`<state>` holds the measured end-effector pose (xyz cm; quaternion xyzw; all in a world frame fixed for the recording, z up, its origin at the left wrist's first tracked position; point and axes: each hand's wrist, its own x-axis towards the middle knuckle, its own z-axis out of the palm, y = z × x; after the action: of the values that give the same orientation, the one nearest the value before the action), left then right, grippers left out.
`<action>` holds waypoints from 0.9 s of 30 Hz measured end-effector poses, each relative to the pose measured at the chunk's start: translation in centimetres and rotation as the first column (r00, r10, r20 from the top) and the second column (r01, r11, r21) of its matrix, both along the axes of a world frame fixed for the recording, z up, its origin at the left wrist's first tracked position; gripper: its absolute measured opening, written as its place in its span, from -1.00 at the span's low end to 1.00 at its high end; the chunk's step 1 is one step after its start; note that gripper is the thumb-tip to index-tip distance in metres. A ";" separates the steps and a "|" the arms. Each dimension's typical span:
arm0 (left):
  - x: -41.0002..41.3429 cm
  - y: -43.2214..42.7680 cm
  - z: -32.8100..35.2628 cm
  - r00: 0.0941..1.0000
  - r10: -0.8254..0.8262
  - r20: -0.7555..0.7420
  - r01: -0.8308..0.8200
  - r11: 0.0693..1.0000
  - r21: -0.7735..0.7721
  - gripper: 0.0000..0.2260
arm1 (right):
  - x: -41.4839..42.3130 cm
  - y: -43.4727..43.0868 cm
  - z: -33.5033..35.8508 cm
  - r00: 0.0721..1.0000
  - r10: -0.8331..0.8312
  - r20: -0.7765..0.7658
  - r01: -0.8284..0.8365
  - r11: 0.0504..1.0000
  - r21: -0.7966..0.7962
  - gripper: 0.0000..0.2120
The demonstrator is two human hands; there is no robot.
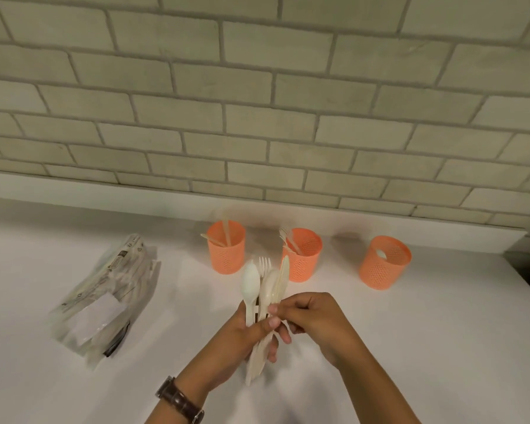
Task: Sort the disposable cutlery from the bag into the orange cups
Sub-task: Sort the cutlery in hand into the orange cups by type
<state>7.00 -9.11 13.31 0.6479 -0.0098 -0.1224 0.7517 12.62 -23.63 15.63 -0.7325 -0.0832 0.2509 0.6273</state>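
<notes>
A bundle of disposable cutlery (265, 301) is being held upright above the white counter (410, 347), in front of the cups and near the middle of the view. A pale spoon (251, 283) is standing at its left, a fork (264, 266) is rising behind it, and a knife (284, 270) is leaning at its right. The left hand (245, 335) is gripping the handles, its fingers curled round them and its thumb pressing across the front. The right hand (312, 319) is meeting the bundle from the right, its thumb and forefinger pinching a piece on that side; which piece cannot be told. Its other fingers are curling loosely under.

Beyond the hands, three perforated cups are standing in a row, well apart from one another. The left orange cup (226, 249) is holding slim pale pieces, the middle orange cup (303, 258) is holding forks, and the right orange cup (384, 264) is showing a pale oval inside. The bag (110, 295), clear and crumpled, is lying flat at the left of the counter. A brown wristwatch (179, 399) is sitting on the left wrist. A pale brick wall (257, 102) is rising behind the counter.
</notes>
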 end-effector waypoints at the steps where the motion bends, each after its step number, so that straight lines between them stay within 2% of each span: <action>1: -0.2 0.4 0.1 0.999 0.045 -0.024 -0.045 0.999 -0.009 -0.73 | 0.3 0.3 -0.1 0.999 -0.028 -0.021 0.028 1.000 0.012 -0.82; 4: -0.5 2.3 -0.8 0.966 0.232 -0.114 -0.235 0.972 -0.015 -0.77 | 1.7 1.5 0.1 0.990 -0.135 -0.031 0.136 0.990 0.037 -0.84; 6: -0.6 3.8 -1.4 0.931 0.338 -0.140 -0.339 0.941 0.018 -0.82 | 3.3 2.7 0.9 0.983 -0.184 0.011 0.183 0.980 0.083 -0.82; 7: -0.7 4.7 -1.7 0.917 0.370 -0.149 -0.377 0.926 -0.016 -0.85 | 4.4 3.6 1.3 0.977 -0.206 0.053 0.200 0.975 0.094 -0.82; 11: -1.1 7.1 -1.5 0.903 0.362 -0.232 -0.426 0.826 -0.368 -0.87 | 9.6 8.6 2.0 0.921 -0.250 0.300 0.237 0.968 0.079 -0.81; 13: -1.4 7.6 -1.3 0.913 0.330 -0.240 -0.406 0.788 -0.462 -0.87 | 12.1 11.5 1.5 0.888 -0.206 0.411 0.223 0.975 0.007 -0.78; 15: -1.6 8.0 -1.1 0.922 0.311 -0.233 -0.387 0.774 -0.502 -0.86 | 14.3 14.0 0.3 0.875 -0.150 0.460 0.221 0.970 -0.104 -0.76; 20: -2.0 8.5 -0.7 0.933 0.295 -0.205 -0.359 0.793 -0.492 -0.90 | 17.0 16.3 -3.1 0.917 -0.017 0.399 0.185 0.904 -0.386 -0.77; 22: -2.0 8.6 -0.7 0.932 0.293 -0.212 -0.361 0.787 -0.500 -0.90 | 16.9 16.0 -3.7 0.930 -0.008 0.368 0.182 0.878 -0.442 -0.78; 25: -1.7 8.3 -0.8 0.930 0.299 -0.214 -0.367 0.793 -0.487 -0.89 | 15.3 15.0 -3.0 0.918 -0.126 0.377 0.257 0.912 -0.320 -0.76; 27: -1.4 7.8 -1.1 0.936 0.284 -0.207 -0.349 0.812 -0.468 -0.88 | 12.8 13.5 -1.8 0.902 -0.181 0.393 0.266 0.948 -0.174 -0.84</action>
<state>5.59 -1.32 12.25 0.4156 0.1151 -0.0298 0.9017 25.45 -10.14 13.85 -0.8373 -0.0869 0.0412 0.5382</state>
